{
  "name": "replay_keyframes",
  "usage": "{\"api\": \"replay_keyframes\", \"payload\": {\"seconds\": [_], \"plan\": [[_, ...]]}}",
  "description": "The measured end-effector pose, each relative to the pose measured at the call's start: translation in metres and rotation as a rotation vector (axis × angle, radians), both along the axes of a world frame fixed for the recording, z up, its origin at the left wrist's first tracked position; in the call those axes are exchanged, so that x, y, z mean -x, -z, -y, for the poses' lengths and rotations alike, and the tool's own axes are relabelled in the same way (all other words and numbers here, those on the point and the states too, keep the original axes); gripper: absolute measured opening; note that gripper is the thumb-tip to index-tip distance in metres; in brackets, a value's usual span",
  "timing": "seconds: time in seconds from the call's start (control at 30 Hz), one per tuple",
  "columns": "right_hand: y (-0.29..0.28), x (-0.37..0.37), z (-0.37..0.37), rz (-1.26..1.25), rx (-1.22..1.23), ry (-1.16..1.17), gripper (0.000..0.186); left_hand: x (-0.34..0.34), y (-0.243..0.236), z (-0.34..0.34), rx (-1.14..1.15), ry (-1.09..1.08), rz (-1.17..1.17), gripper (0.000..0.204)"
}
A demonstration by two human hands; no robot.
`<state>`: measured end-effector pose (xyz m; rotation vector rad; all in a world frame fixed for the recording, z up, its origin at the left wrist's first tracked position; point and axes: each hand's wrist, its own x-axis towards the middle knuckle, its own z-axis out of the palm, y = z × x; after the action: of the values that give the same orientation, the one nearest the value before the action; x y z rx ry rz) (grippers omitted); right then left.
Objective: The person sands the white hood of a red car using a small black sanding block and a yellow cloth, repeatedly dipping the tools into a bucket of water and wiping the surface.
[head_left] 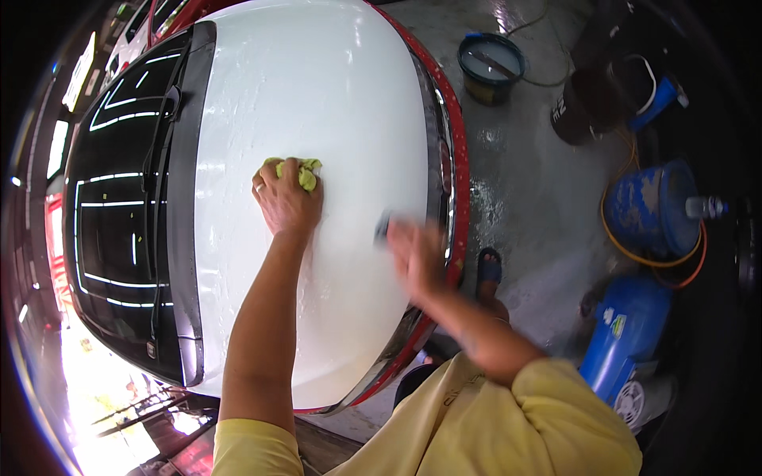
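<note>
The left hand [287, 200] grips a crumpled yellow-green cloth [308, 181] on a wet-streaked white car hood [341, 103] as the blurred right hand [417, 258] appears to hold a small dark block [382, 228] over its front half; trapped grit could scratch the finish, or slickness could send the block skidding

Everything's shot off the head, left fisheye of the pair, tipped steeply down. The left hand [290, 202] gripping a cloth [307, 179] is caught fairly near, from above and behind; floor [524, 198] well right of that grip gets squeezed in too.
</note>
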<state>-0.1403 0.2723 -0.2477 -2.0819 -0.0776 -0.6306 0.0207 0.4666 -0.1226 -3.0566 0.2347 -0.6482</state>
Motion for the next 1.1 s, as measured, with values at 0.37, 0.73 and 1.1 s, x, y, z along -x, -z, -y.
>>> {"api": "replay_keyframes", "payload": {"seconds": [0.37, 0.73, 1.1], "plan": [[-0.033, -0.293, 0.107, -0.044, 0.064, 0.051, 0.04, -0.015, -0.002, 0.023, 0.031, 0.013, 0.032, 0.061], [-0.01, 0.008, 0.116, 0.095, 0.247, -0.465, 0.04, 0.069, 0.048, 0.073, -0.29, 0.163, -0.222, 0.072], [0.023, 0.09, 0.499, -0.447, 0.216, 0.406, 0.045, 0.305, 0.073, 0.057, -0.343, 0.149, -0.559, 0.079]]}}
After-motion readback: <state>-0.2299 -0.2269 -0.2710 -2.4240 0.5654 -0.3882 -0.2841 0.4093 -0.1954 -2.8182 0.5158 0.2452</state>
